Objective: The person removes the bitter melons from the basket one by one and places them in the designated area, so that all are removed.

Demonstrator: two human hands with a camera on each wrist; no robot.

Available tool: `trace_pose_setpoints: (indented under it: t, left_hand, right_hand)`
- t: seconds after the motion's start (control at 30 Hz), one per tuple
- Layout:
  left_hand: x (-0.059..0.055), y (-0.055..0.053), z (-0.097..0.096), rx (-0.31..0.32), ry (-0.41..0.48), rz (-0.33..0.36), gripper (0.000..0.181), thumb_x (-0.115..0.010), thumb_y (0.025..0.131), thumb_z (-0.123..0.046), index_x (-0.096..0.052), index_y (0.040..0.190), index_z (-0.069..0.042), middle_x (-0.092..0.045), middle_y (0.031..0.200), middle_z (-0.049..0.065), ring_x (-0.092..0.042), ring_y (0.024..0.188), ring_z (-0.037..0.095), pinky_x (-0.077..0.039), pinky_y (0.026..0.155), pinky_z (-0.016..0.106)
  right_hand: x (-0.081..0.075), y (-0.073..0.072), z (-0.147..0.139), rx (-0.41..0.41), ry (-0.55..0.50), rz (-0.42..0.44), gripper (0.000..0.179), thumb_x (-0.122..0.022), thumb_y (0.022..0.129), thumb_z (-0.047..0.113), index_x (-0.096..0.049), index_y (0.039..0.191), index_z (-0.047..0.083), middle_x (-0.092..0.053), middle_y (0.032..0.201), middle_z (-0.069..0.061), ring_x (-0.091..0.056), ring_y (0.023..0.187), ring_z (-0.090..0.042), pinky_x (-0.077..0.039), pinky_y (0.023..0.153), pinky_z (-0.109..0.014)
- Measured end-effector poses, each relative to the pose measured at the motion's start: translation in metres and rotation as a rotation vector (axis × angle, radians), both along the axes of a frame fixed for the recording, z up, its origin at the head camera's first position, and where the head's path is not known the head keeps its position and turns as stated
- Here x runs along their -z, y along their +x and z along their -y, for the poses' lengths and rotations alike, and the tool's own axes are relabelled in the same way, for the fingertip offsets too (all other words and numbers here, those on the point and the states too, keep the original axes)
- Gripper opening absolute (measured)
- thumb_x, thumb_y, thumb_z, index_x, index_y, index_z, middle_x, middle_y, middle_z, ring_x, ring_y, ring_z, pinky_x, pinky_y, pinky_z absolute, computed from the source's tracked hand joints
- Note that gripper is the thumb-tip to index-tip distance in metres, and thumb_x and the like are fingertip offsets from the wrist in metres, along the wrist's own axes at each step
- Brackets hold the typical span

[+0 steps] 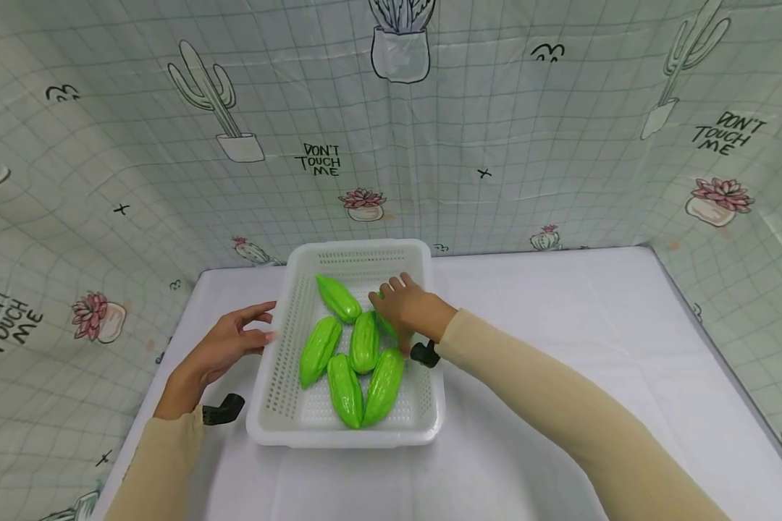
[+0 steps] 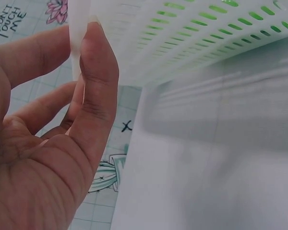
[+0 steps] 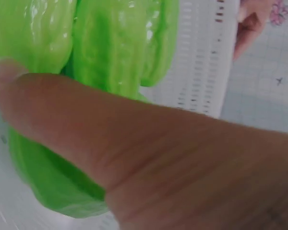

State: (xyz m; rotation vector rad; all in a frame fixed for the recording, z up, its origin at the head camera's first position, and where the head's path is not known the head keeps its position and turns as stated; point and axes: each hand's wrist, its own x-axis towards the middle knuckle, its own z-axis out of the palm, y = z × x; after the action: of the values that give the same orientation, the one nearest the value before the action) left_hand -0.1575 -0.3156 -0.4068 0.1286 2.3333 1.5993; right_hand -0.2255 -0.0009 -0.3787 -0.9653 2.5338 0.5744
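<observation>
Several glossy, ribbed green bitter melons lie in a white perforated plastic basket (image 1: pixel 345 438). My right hand (image 1: pixel 407 307) reaches over the basket's right side and grips one bitter melon (image 3: pixel 57 184), mostly hidden beneath it in the head view. Its thumb (image 3: pixel 62 103) crosses over this melon in the right wrist view. Near that hand lie a middle melon (image 1: pixel 365 342) and a front right melon (image 1: pixel 384 387). At the basket's left rim, my left hand (image 1: pixel 224 347) touches the outside with fingertips and thumb (image 2: pixel 98 72), its fingers loosely bent.
The basket stands on a white-covered table (image 1: pixel 560 347). Behind and beside the table hangs a gridded cloth (image 1: pixel 443 145) printed with cacti and lettering. Other melons in the basket include a far left one (image 1: pixel 339 298), a left one (image 1: pixel 320 352) and a front one (image 1: pixel 345 391).
</observation>
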Motion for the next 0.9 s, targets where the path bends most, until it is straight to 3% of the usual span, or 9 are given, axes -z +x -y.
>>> trace_pose_setpoints:
  t: [0.27,0.6,0.9]
  left_hand:
    - [-0.001,0.001,0.0,0.019,0.033,0.007,0.071,-0.067,0.103,-0.008,-0.03,0.163,0.007,-0.045,0.138,0.029,-0.073,0.093,0.01,-0.062,0.085,0.027]
    - [-0.001,0.002,0.001,0.028,0.044,0.01,0.07,-0.065,0.104,-0.006,-0.029,0.163,0.009,-0.045,0.138,0.031,-0.073,0.094,0.01,-0.062,0.086,0.028]
    - [-0.001,0.002,0.0,0.026,0.061,0.019,0.071,-0.064,0.104,-0.005,-0.027,0.163,0.009,-0.044,0.138,0.029,-0.073,0.094,0.01,-0.062,0.086,0.028]
  right_hand:
    - [-0.017,0.004,-0.015,-0.028,-0.105,0.01,0.13,-0.091,0.075,0.062,-0.019,0.17,0.01,-0.033,0.167,-0.014,-0.027,0.156,-0.034,-0.018,0.13,-0.05]
    - [-0.038,0.013,-0.044,-0.048,-0.336,-0.015,0.131,-0.095,0.073,0.056,-0.021,0.169,0.007,-0.032,0.167,-0.018,-0.026,0.157,-0.038,-0.017,0.13,-0.055]
    - [-0.051,0.018,-0.079,0.008,-0.534,-0.028,0.132,-0.099,0.07,0.05,-0.022,0.168,0.004,-0.03,0.169,-0.02,-0.024,0.158,-0.042,-0.015,0.13,-0.058]
